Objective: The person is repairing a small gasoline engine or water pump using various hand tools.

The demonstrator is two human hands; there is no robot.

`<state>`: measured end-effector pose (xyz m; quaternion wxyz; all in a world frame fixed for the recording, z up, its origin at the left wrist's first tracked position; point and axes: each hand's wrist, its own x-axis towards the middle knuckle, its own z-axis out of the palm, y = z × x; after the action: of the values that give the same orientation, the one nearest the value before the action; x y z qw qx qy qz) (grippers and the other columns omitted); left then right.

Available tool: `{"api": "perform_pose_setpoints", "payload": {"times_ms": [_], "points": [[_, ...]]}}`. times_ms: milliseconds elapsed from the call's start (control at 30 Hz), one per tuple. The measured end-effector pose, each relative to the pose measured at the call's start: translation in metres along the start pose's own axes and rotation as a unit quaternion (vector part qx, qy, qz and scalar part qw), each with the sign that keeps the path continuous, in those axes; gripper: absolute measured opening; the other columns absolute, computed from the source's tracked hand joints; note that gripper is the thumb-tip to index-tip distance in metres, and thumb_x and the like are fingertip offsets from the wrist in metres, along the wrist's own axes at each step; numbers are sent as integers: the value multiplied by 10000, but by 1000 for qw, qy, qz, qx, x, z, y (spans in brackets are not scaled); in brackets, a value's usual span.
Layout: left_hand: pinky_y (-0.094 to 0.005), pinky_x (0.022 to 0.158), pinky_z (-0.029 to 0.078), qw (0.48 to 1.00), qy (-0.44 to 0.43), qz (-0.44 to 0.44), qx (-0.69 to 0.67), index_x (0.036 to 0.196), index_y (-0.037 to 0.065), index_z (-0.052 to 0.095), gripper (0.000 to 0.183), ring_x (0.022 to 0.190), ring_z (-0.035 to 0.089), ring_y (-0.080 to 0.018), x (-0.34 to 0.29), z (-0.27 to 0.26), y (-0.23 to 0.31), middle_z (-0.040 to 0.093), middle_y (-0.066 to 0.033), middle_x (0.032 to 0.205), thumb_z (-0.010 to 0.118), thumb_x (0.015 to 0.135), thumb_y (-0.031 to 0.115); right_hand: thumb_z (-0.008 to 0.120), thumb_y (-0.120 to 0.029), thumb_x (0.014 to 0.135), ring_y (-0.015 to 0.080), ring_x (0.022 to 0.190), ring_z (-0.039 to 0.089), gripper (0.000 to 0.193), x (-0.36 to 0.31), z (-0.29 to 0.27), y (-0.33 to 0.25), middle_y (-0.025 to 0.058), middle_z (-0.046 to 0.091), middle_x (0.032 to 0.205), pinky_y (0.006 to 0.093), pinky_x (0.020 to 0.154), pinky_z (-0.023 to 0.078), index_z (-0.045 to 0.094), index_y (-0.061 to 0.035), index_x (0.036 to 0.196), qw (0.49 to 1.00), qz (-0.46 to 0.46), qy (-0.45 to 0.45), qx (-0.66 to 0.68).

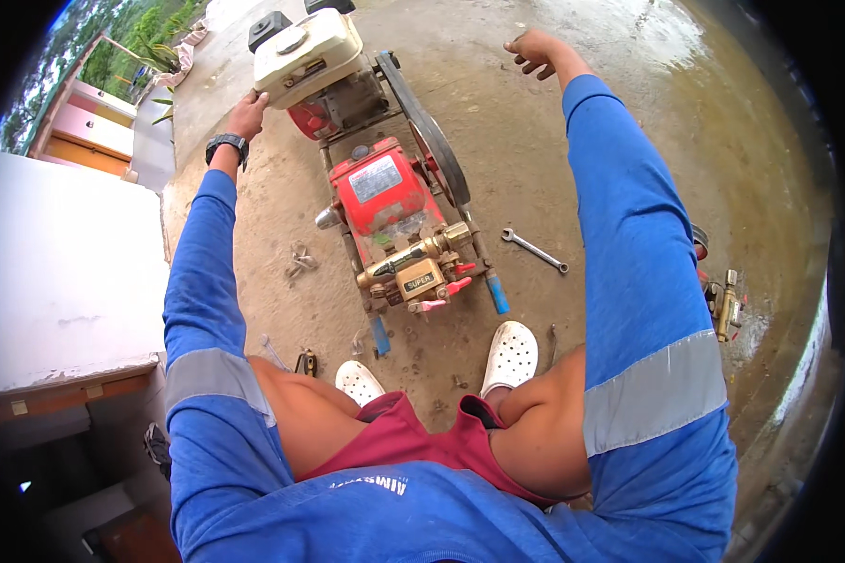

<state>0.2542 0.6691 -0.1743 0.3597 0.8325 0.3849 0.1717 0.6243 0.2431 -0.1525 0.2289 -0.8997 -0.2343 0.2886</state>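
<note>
While left hand (pixel 247 114) touches engine (pixel 324 75), grip unclear, right hand (pixel 535 53) reaches forward, empty, fingers loosely curled.

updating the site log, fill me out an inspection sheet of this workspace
Surface: stained concrete floor, wet-looking towards the right
Job's things: red pump, white tank and brass valve block on one frame
Clutter: wrench lying right of the frame; brass fitting further right
Hands: left hand with fingers at the white tank's lower edge; right hand held out, nothing visible in it
Cables: nothing seen
Surroundings: white wall at left, plants beyond
</note>
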Motion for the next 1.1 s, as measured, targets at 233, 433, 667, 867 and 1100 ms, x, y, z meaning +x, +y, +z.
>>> {"api": "perform_pose_setpoints", "payload": {"times_ms": [233, 433, 667, 867, 1100], "points": [[-370, 591, 499, 998, -44, 31, 45, 1386, 20, 518, 533, 689, 611, -206, -1, -5, -9, 658, -133, 896, 565, 988, 372, 464, -434, 1055, 279, 1164, 667, 485, -16, 3, -14, 86, 620, 1380, 498, 907, 588, 542, -114, 1411, 999, -17, 14, -24], [-380, 555, 450, 996, -55, 38, 57, 1413, -22, 470, 567, 603, 554, -193, -3, -10, -8, 646, -122, 793, 587, 975, 317, 466, -422, 1057, 275, 1162, 668, 472, -21, 1, -22, 90, 626, 1370, 486, 890, 594, 550, -103, 1395, 999, -4, -3, -34], [-372, 604, 531, 986, -71, 87, 119, 1243, 46, 509, 360, 747, 563, -183, -7, -8, -4, 588, -70, 905, 573, 986, 290, 533, -394, 1035, 263, 1049, 713, 439, -19, 5, -21, 69, 678, 1298, 468, 770, 611, 613, -28, 1265, 999, 1, 19, -31], [-318, 507, 446, 983, -52, 102, 144, 1186, 43, 516, 322, 611, 490, -138, -3, -8, -16, 540, -38, 800, 570, 976, 280, 492, -411, 1049, 254, 1145, 663, 484, -23, 13, -34, 80, 633, 1362, 479, 921, 562, 532, -117, 1431, 999, 9, -24, -39], [-353, 541, 458, 968, -9, 178, 177, 1302, -23, 498, 477, 656, 555, -175, 7, -16, -27, 603, -92, 807, 584, 950, 288, 519, -438, 1034, 258, 1121, 668, 505, -17, 12, -39, 79, 650, 1332, 486, 897, 567, 534, -133, 1436, 999, -3, -27, -40]]}}
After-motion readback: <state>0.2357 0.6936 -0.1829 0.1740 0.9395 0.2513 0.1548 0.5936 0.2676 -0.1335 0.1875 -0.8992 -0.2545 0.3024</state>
